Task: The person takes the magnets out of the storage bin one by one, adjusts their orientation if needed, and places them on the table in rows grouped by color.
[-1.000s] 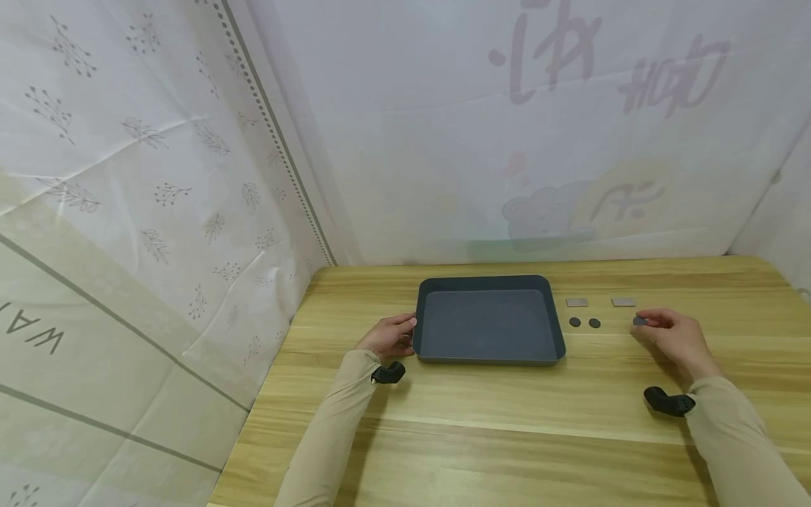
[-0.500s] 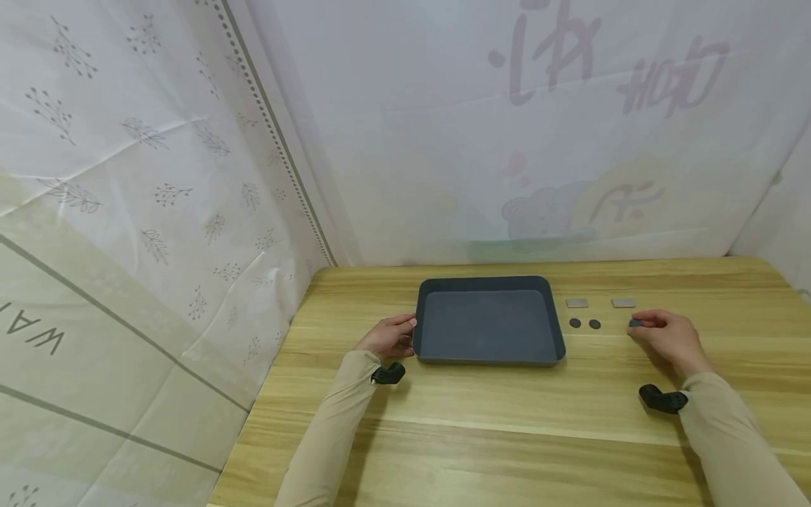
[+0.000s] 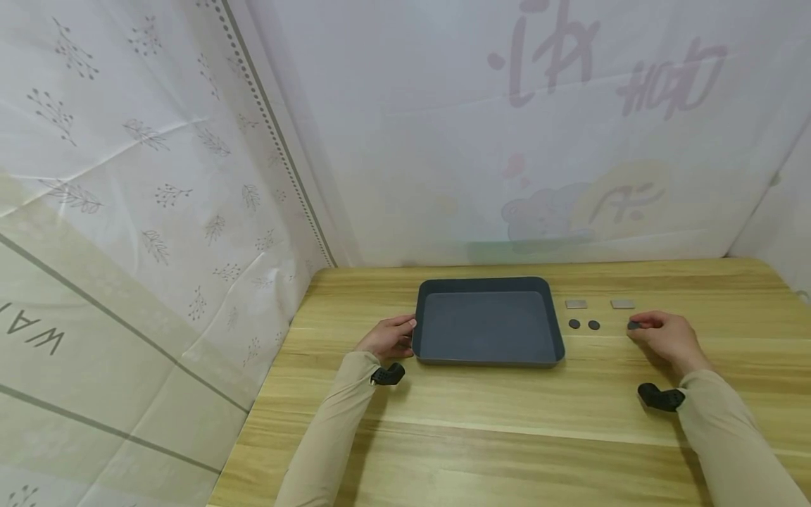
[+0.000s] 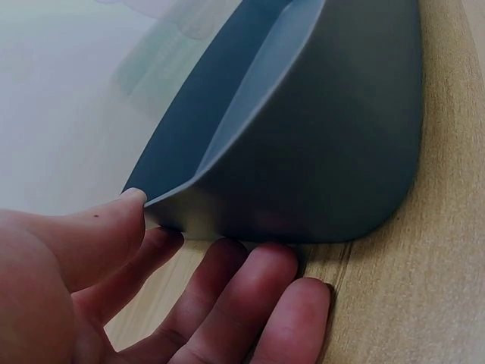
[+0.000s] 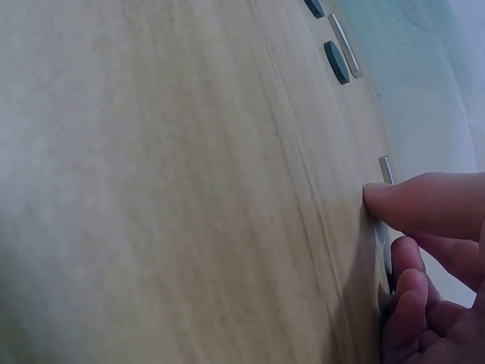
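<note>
A dark grey rectangular baking tray lies on the wooden table. My left hand holds it at its left side; in the left wrist view the thumb is on the rim and the other fingers bend against the foot of the outer wall. To the right, my right hand pinches a small dark round disc between thumb and fingers, close over the table. In the right wrist view the thumb covers part of this disc. Two similar discs, one left and one right, lie between tray and hand.
Behind the discs lie two flat grey rectangular pieces, one nearer the tray and one nearer the right hand. Printed cloth hangs along the table's back edge and left side. Each wrist carries a black camera.
My right hand has shifted slightly to the left, with the pinched disc now a little nearer the other two. The left hand and the tray have stayed in place.
</note>
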A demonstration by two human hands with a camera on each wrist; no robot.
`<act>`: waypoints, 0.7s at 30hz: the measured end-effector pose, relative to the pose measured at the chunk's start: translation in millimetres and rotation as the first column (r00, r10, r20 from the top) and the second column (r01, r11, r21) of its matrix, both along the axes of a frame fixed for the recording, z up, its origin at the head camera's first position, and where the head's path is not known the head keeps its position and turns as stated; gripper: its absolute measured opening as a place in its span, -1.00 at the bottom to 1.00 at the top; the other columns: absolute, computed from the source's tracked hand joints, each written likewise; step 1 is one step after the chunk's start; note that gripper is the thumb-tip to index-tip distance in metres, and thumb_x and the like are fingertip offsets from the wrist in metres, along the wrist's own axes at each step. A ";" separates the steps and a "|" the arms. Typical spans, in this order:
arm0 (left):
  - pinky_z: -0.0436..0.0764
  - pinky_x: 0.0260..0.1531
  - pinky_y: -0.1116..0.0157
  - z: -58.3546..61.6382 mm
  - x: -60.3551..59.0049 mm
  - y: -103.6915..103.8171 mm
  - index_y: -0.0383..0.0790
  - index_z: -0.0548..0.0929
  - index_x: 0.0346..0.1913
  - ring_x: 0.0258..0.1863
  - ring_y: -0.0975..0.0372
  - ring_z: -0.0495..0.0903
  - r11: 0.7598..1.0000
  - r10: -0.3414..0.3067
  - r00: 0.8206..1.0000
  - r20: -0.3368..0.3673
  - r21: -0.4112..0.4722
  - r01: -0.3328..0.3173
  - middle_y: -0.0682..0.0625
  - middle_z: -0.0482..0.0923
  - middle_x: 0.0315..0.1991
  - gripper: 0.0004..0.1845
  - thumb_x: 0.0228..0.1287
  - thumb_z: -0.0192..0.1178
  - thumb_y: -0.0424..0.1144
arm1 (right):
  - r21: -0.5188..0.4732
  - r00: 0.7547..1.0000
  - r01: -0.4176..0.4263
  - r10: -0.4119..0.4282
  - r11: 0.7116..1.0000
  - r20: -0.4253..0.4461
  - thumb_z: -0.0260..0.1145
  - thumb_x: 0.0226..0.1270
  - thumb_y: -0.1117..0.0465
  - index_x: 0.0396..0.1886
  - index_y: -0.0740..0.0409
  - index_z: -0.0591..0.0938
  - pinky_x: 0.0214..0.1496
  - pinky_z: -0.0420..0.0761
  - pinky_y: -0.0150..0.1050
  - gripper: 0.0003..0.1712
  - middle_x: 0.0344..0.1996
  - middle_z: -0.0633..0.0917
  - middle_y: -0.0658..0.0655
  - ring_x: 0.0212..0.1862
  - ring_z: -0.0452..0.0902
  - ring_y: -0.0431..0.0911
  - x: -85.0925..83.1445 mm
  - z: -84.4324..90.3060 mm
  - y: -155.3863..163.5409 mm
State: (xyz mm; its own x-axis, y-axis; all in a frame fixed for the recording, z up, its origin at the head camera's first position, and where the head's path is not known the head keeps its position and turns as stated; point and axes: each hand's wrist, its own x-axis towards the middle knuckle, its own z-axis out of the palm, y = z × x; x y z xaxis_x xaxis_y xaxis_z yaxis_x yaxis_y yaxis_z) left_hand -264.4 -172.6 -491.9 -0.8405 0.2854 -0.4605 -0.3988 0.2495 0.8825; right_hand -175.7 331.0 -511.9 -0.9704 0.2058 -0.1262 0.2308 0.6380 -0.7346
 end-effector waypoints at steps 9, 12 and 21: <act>0.57 -0.44 0.35 0.5 0.2 0.5 -0.15 0.34 0.41 -0.47 0.29 0.54 1.000 -0.008 1.000 -0.007 -0.001 0.008 0.01 0.55 -0.36 -0.51 0.49 0.02 -0.16 | -0.021 0.999 0.009 -0.008 1.000 0.038 0.28 0.31 0.14 0.16 0.47 0.46 -0.14 0.38 -0.16 -0.43 0.07 0.48 0.52 0.03 0.41 0.28 -1.2 0.9 -0.5; 0.58 -0.43 0.35 0.2 -0.2 0.7 -0.13 0.36 0.40 -0.47 0.29 0.55 1.000 -0.008 1.000 -0.004 -0.005 0.008 0.01 0.56 -0.36 -0.52 0.49 0.02 -0.15 | -0.014 0.999 0.008 -0.008 1.000 0.053 0.27 0.29 0.14 0.16 0.46 0.46 -0.13 0.38 -0.15 -0.43 0.06 0.48 0.51 0.02 0.41 0.27 -1.9 2.5 -0.9; 0.57 -0.44 0.35 0.4 -0.2 1.2 -0.13 0.37 0.40 -0.47 0.30 0.54 1.000 0.006 1.000 0.001 -0.009 -0.006 0.03 0.57 -0.37 -0.52 0.48 0.04 -0.16 | 0.039 0.998 -0.040 0.038 0.998 0.054 0.22 0.33 0.09 0.13 0.48 0.46 -0.18 0.37 -0.18 -0.43 -0.04 0.51 0.47 -0.06 0.43 0.22 -4.5 6.0 0.6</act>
